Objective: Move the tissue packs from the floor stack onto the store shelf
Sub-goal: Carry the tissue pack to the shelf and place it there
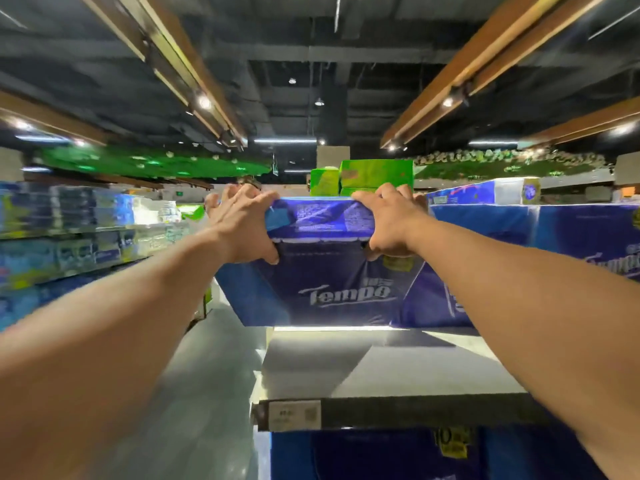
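Both hands grasp one blue tissue pack (325,289) by its upper near edge, held up at arm's length over the store shelf (381,368). The left hand (242,223) clamps the pack's upper left corner, fingers curled over the top and thumb pressed against the front face; the right hand (391,223) mirrors it at the upper right corner. A grip on the two top corners probably keeps the soft wrapped bundle level and leaves its underside free to come down flat on the shelf board.

The pack hangs tilted, its lower left corner jutting out past the shelf's left end, toward 9 o'clock. A strip of light shows beneath its bottom edge, so it seems not yet fully seated, though the wide lens makes that hard to judge. At 3 o'clock it sits just beside a row of matching blue packs (554,244) already on the shelf, which suggests it is meant to close the gap at the row's left end.

Green boxes (374,174) rise behind the pack at 12 o'clock. More blue packs (381,455) show under the shelf at 6 o'clock, cut off by the frame. The aisle shelving (69,230) at 9 o'clock is smeared with motion blur. The floor stack is out of view, and the fingertips behind the pack are hidden.
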Demonstrator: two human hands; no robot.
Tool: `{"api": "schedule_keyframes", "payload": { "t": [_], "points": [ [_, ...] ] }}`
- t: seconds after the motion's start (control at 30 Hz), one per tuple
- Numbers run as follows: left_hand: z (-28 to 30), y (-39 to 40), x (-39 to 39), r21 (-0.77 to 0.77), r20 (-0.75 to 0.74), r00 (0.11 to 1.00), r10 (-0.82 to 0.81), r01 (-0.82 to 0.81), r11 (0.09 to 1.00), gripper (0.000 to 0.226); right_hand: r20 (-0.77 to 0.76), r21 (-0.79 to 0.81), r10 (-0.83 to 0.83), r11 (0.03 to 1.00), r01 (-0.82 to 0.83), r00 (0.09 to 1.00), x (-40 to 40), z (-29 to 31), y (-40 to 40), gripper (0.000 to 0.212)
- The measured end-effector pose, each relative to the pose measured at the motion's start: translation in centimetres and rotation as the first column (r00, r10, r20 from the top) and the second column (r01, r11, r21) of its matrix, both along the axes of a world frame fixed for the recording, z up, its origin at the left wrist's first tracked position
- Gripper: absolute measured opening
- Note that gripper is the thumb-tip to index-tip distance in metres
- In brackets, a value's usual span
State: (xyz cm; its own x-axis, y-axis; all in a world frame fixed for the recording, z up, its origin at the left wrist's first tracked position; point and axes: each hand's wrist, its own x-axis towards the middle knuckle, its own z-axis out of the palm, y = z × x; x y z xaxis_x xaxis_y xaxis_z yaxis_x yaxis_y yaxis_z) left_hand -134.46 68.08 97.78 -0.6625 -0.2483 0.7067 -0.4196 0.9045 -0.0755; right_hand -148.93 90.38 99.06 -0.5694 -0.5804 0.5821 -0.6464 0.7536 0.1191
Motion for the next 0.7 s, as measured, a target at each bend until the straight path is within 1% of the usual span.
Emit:
{"api": "schedule_keyframes", "payload": {
  "t": [0.07, 0.2, 0.27, 0.33, 0.4, 0.43, 0.5, 0.57, 0.6, 0.63, 0.7],
  "points": [
    [-0.2, -1.0, -2.5, 0.013, 0.031, 0.999, 0.035, -0.036, 0.999, 0.116, 0.031, 0.023, 0.007, 1.000, -0.008, 1.000, -2.6, 0.0, -1.5, 0.117],
    [-0.1, -3.8, -7.4, 0.023, 0.087, 0.995, 0.044, -0.046, 0.999, 0.117, 0.119, 0.040, 0.018, 0.999, -0.023, 0.993, -7.5, -0.1, -4.0, 0.116],
    [0.8, -5.0, -9.3, 0.026, 0.108, 0.993, 0.040, -0.043, 0.999, 0.124, 0.146, 0.031, 0.028, 0.999, -0.033, 0.989, -9.4, 0.8, -5.2, 0.114],
    [2.2, -5.8, -11.0, 0.060, 0.164, 0.986, 0.025, -0.036, 0.998, 0.132, 0.181, 0.036, 0.028, 0.999, -0.035, 0.983, -11.0, 1.9, -6.3, 0.112],
    [3.9, -6.7, -12.5, 0.108, 0.234, 0.972, 0.020, -0.046, 0.993, 0.130, 0.222, 0.071, 0.003, 0.997, -0.019, 0.975, -12.5, 3.4, -7.5, 0.112],
    [4.6, -7.0, -13.2, 0.105, 0.269, 0.963, 0.030, -0.060, 0.993, 0.128, 0.254, 0.093, -0.006, 0.996, -0.018, 0.967, -13.3, 4.1, -8.1, 0.112],
    [5.8, -7.9, -14.8, 0.043, 0.318, 0.946, 0.055, -0.073, 0.996, 0.126, 0.304, 0.110, -0.008, 0.994, -0.027, 0.953, -14.9, 5.2, -9.3, 0.110],
    [6.3, -8.6, -16.4, 0.010, 0.345, 0.937, 0.053, -0.060, 0.998, 0.113, 0.318, 0.125, -0.011, 0.992, -0.030, 0.948, -16.4, 5.6, -10.6, 0.101],
    [6.2, -9.2, -17.2, 0.019, 0.354, 0.934, 0.038, -0.048, 0.999, 0.109, 0.312, 0.139, -0.030, 0.990, -0.014, 0.950, -17.0, 5.5, -11.2, 0.098],
    [6.0, -9.8, -17.9, 0.049, 0.364, 0.931, 0.011, -0.031, 0.998, 0.111, 0.298, 0.152, -0.056, 0.988, 0.010, 0.953, -17.6, 5.2, -11.9, 0.097],
    [5.7, -10.7, -18.9, 0.149, 0.399, 0.916, -0.043, -0.019, 0.989, 0.129, 0.251, 0.170, -0.093, 0.984, 0.050, 0.963, -18.5, 4.7, -13.0, 0.098]
  ]
}}
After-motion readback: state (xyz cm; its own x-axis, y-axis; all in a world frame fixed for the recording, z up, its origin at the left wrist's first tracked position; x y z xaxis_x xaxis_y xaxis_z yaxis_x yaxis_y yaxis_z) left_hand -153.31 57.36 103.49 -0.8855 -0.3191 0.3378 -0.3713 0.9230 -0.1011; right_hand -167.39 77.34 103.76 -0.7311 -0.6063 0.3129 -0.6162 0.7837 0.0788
